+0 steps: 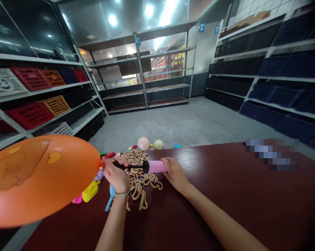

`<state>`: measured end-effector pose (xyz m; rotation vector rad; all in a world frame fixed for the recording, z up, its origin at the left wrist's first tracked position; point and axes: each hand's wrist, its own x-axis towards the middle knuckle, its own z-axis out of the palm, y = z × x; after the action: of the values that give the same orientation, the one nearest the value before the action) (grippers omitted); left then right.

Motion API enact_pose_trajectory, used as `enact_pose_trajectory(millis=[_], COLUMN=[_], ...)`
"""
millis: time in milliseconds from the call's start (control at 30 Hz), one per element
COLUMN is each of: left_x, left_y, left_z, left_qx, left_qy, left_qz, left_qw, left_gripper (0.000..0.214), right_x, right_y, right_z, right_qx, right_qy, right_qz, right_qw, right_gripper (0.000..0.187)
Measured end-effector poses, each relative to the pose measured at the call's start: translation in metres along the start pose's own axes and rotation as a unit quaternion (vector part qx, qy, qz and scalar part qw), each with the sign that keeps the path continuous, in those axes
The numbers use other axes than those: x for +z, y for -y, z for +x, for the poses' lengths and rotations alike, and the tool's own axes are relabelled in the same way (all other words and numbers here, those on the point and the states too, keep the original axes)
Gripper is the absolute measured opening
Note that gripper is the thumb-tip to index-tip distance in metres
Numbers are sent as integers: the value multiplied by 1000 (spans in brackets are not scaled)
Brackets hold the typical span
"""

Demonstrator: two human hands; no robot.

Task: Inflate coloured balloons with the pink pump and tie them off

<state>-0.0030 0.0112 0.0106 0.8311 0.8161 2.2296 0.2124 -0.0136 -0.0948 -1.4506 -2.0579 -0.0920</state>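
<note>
A big inflated orange balloon with a printed figure fills the left side. My left hand is closed at its neck and round the black end of a hand balloon pump; the exact join is hidden by the fingers. My right hand wraps the far end of the pump's pink barrel, and a black rod shows between the two hands. Beneath the pump lies a heap of curly beige cords or long thin balloons. Limp balloons, including a yellow one and a light blue one, lie by my left wrist.
The dark red table carries a pixelated item at the right. Past its far edge are a small pink balloon and a cream balloon. Crate-filled shelves line both sides; a metal rack stands behind.
</note>
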Motion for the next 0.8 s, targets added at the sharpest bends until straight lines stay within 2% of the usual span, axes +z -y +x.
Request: enact_pose_trajectory(millis=[100, 167, 300, 400, 533, 667, 800], left_x=[-4, -4, 6, 13, 7, -5, -14], left_y=[10, 21, 41, 45, 41, 39, 44], left_z=[0, -9, -40, -49, -36, -20, -8], left_qx=[2, -13, -45, -56, -87, -78, -65], left_qy=[-36, -48, 2, 20, 55, 94, 85], left_qz=[11, 30, 51, 37, 65, 115, 126], left_qw=[999, 998, 998, 998, 993, 986, 986], left_gripper=[22, 26, 27, 27, 35, 34, 28], right_x=[2, 3, 4, 2, 2, 4, 5], right_y=[-1, -3, -5, -5, -5, -5, -4], right_z=[0, 0, -2, -1, 0, 0, 0], right_qx=[-17, -27, -46, -49, -55, -49, -56], right_qy=[16, 24, 33, 26, 9, -14, -7], right_qz=[-5, -5, 25, 42, 38, 27, 2], right_qw=[1000, 999, 998, 998, 998, 998, 998], right_gripper=[50, 52, 55, 53, 55, 57, 55])
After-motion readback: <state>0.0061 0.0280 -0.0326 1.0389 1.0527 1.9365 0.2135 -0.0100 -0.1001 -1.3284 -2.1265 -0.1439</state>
